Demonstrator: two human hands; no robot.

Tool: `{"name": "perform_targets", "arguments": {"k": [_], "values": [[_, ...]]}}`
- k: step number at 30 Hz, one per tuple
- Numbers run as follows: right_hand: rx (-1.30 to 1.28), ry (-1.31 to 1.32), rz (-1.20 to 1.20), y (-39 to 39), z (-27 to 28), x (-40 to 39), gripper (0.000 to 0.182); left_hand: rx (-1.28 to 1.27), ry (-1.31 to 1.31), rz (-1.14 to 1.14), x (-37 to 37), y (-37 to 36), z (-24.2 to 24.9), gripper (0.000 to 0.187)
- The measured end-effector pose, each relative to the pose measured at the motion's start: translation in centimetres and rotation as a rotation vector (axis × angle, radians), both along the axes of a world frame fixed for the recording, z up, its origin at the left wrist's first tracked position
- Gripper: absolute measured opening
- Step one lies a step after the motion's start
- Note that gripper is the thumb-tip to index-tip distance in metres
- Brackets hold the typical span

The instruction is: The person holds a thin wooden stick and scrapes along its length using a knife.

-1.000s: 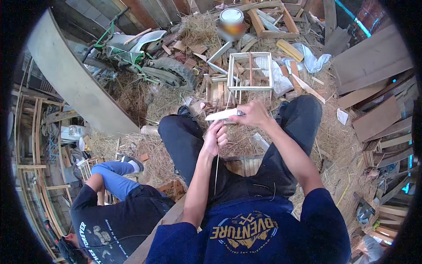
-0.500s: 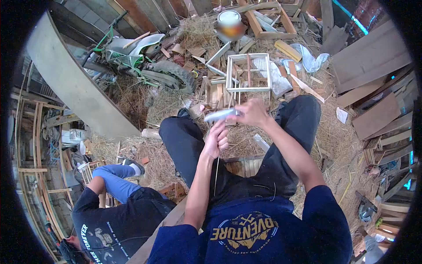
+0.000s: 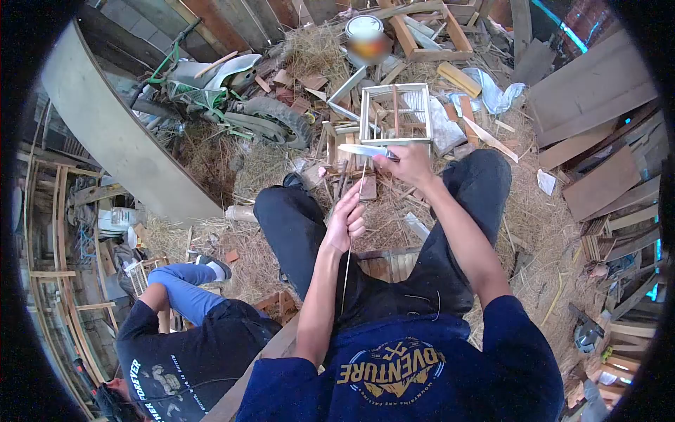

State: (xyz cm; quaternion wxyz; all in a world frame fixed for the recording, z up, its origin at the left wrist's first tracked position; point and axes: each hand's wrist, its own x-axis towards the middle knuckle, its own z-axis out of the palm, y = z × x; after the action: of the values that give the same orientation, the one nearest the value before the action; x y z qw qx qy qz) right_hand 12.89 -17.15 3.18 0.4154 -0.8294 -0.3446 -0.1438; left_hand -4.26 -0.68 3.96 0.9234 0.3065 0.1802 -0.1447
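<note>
My right hand is closed round the handle of a knife, its pale blade pointing left. The blade lies across the upper end of a thin wooden stick. My left hand grips that stick between thumb and fingers, below the blade. From the fist the stick runs down past my lap, with its tip sticking up toward the knife. Both hands are over the gap between my knees.
A white wooden frame stands on the straw ahead, among scrap wood. A motorbike wheel lies ahead to the left, beside a large curved panel. Another person sits close on my left. Boards lean at the right.
My right hand has moved the knife up and away from my left hand, toward the stick's tip. My left hand keeps its hold in nearly the same place.
</note>
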Motion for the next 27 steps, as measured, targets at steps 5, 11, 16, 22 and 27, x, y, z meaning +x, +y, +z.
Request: {"name": "perform_targets", "arguments": {"k": [5, 11, 16, 22, 27], "values": [[-0.249, -0.037, 0.225, -0.2, -1.2, -1.6, 0.058, 0.004, 0.111, 0.041, 0.1, 0.4, -0.9, 0.044], [-0.316, 0.004, 0.158, 0.0, -0.1, -0.9, 0.058, 0.077, 0.041, 0.039, 0.2, 0.2, -0.8, 0.045], [-0.192, 0.033, 0.063, 0.1, -1.5, -0.3, 0.060, 0.067, -0.029, 0.002, 0.4, 0.4, -0.1, 0.046], [-0.317, 0.042, 0.195, 0.3, -1.1, -1.3, 0.062, 0.031, 0.006, 0.011, 0.1, 0.6, 0.0, 0.045], [-0.137, 0.506, -0.129, 0.1, 0.7, 0.6, 0.068, 0.066, -0.031, -0.048, 0.6, -0.4, -0.9, 0.043]]}}
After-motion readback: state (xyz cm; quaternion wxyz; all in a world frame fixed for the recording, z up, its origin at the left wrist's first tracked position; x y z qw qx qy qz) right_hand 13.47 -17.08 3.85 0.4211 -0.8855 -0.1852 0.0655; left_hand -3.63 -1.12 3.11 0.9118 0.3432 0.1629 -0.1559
